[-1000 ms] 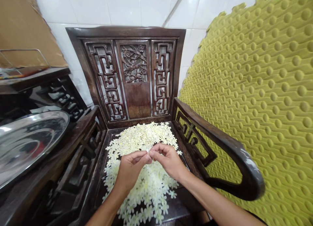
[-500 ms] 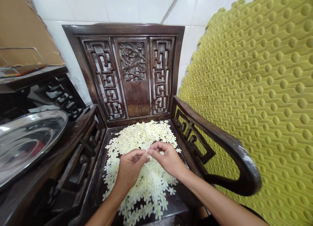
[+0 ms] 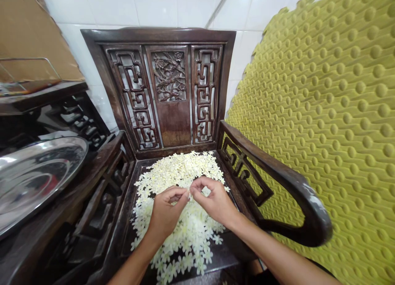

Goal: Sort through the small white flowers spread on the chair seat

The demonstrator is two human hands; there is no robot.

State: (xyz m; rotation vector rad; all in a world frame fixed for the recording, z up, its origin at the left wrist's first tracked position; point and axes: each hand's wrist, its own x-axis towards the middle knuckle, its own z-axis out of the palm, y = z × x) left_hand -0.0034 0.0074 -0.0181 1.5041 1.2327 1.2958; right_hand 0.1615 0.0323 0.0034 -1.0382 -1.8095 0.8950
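My left hand [image 3: 169, 207] and my right hand [image 3: 212, 198] meet fingertip to fingertip above the middle of the chair seat. Thumb and forefinger are pinched together on each. A tiny pale bit shows where the fingertips meet, too small to name. Beneath and around both hands lies a wide heap of small white, yellow-centred flowers [image 3: 182, 167]. The flowers just below my hands look blurred, and some are hidden by my hands and forearms. They cover much of the dark wooden seat [image 3: 222, 256], reaching its front edge.
A carved wooden chair back [image 3: 175, 120] rises behind the flowers, with armrests left and right [image 3: 271, 165]. A shiny metal tray [image 3: 64, 165] rests at the left. Bumpy yellow-green foam matting [image 3: 339, 104] stands along the right. Cardboard [image 3: 33, 34] leans at the upper left.
Both hands stay close together, with the fingertips shifted very slightly. The whole view has moved a little; the flowers look much the same.
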